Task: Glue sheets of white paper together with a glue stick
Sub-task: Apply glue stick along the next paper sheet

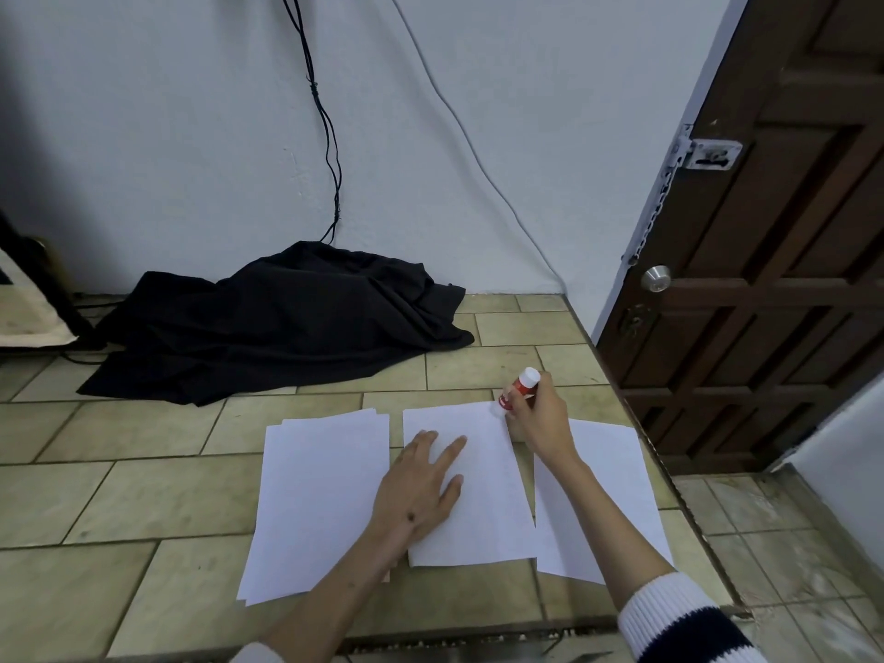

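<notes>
Red glue stick (520, 386), lower end hidden inside right hand (538, 413).

The work surface is a countertop (158, 476) of beige rectangular tiles with dark grout lines, bounded by a white wall at the rear and a drop-off edge at the right. Lying directly on it: a left stack of white paper (315, 495), a middle sheet (488, 509), a right sheet (602, 495), and a crumpled black cloth (282, 323) near the wall.
</notes>
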